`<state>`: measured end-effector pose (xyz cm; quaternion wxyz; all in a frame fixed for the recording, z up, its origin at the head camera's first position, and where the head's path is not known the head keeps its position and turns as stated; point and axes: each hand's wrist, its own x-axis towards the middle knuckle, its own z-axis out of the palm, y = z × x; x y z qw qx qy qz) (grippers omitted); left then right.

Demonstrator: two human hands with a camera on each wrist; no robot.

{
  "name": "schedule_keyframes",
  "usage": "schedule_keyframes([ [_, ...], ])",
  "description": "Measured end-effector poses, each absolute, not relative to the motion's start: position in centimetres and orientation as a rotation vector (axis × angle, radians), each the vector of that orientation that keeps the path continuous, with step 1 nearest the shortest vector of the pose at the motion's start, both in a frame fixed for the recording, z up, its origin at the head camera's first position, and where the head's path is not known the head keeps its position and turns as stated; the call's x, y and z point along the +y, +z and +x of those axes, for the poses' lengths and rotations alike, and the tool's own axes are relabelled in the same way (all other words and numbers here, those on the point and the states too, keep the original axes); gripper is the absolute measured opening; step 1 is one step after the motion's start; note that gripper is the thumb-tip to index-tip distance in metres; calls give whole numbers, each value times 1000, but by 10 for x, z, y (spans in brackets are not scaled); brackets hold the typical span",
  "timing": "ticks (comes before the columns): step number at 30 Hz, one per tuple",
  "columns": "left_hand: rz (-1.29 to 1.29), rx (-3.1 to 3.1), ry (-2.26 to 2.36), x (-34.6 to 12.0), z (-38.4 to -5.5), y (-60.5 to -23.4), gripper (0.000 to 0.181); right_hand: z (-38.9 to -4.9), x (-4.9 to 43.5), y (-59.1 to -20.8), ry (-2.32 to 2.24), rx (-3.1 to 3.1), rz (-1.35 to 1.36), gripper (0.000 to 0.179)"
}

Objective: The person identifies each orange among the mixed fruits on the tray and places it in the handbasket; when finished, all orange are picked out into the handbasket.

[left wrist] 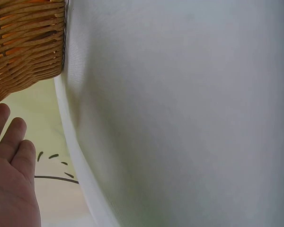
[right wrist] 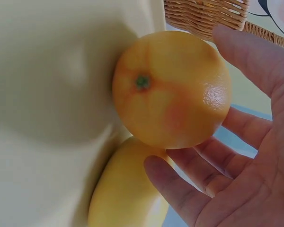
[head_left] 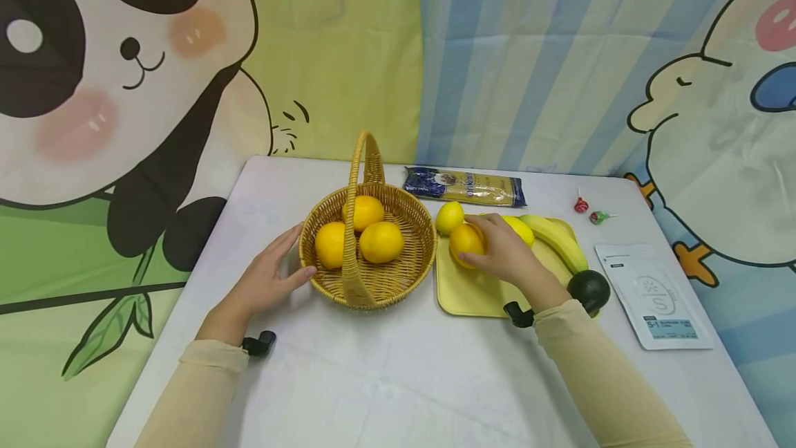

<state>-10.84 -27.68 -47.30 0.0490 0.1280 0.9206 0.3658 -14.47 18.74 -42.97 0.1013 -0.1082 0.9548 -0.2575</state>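
Observation:
My right hand [head_left: 506, 251] holds an orange [head_left: 466, 245] over the yellow tray [head_left: 466, 303], thumb on one side and fingers on the other. In the right wrist view the orange [right wrist: 173, 90] shows its green stem spot, with a yellow fruit [right wrist: 128, 189] close below it. My left hand [head_left: 267, 275] rests at the left side of a wicker basket [head_left: 404, 275], fingers extended and thumb spread along its rim. Inside the basket lie three oranges [head_left: 382, 242]. The left wrist view shows part of the left hand [left wrist: 14, 175] beside the basket's woven wall [left wrist: 28, 47].
A lemon [head_left: 450, 217], a partly covered yellow fruit [head_left: 521, 230] and a banana [head_left: 560, 242] are at the tray. A dark green round fruit [head_left: 589, 290] sits by its right corner. Around it lie a pasta packet [head_left: 466, 187], two lollipops [head_left: 581, 204] and a white pouch [head_left: 653, 299].

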Motion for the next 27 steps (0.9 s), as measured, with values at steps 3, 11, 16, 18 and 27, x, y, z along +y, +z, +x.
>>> schedule_keyframes([
  [3,385,2801,1115,-277,-108,-473,98,-144,186,-430,-756,2830,-333,81],
  [11,380,2805,1109,-277,-107,-473,97,-144,184,-432,-739,2845,-362,83],
  [16,376,2806,1106,-276,-107,-472,98,-144,183,-433,-728,2860,-375,83],
  [18,377,2806,1105,-276,-107,-473,98,-143,182,-432,-724,2864,-383,82],
  [27,387,2814,1099,-277,-110,-475,98,-141,186,-431,-719,2835,-404,78],
])
